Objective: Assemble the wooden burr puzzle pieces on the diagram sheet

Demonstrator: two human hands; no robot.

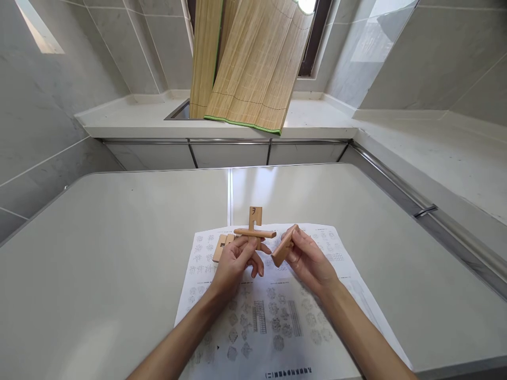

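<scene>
My left hand (242, 254) grips two joined wooden puzzle pieces (255, 233) above the sheet. One of them stands upright with a notch and a dark mark near its top; the other crosses it lengthwise. In my right hand (309, 258) is a separate wooden puzzle piece (284, 246), tilted and held between thumb and fingers, a short gap from the joined pair. More wooden pieces (221, 247) lie on the paper behind my left hand, partly hidden by it. Beneath both hands spreads a printed instruction sheet (253, 316) with small diagrams.
A light table (119, 237) with a seam down its middle carries the sheet. Beyond its far edge runs a metal rail (229, 141) below a white ledge (130, 119). Bamboo mats (253, 68) hang over the ledge at the window. Tiled walls flank both sides.
</scene>
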